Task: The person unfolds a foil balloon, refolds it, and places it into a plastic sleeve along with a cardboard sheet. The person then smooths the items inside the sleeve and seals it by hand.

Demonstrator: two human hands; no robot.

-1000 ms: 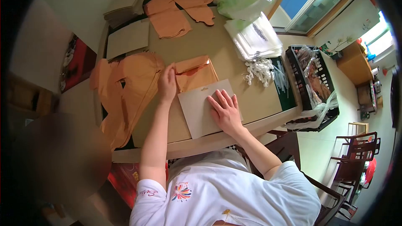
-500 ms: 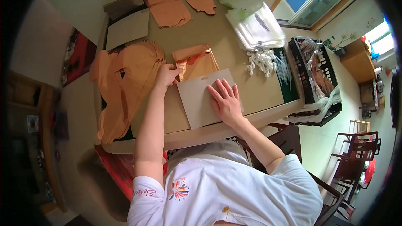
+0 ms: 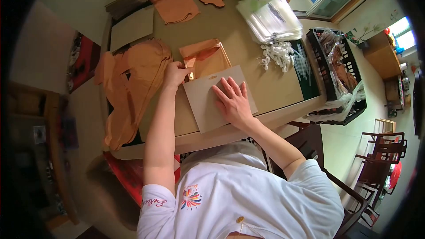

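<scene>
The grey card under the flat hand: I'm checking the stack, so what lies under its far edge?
The grey card overlaps the folded orange stocking pack, pinched by the left hand. The right hand presses the card; anything beneath stays hidden.

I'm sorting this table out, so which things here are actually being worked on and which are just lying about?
In use:
left hand
right hand
grey card
orange packet

Lying about:
plastic bags
white hooks
black crate
orange stockings pile

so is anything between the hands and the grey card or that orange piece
Nothing visible. The right hand lies flat on the grey card, and the left hand touches the orange piece at the card's top left corner. Whether it grips it, I cannot tell.
</scene>
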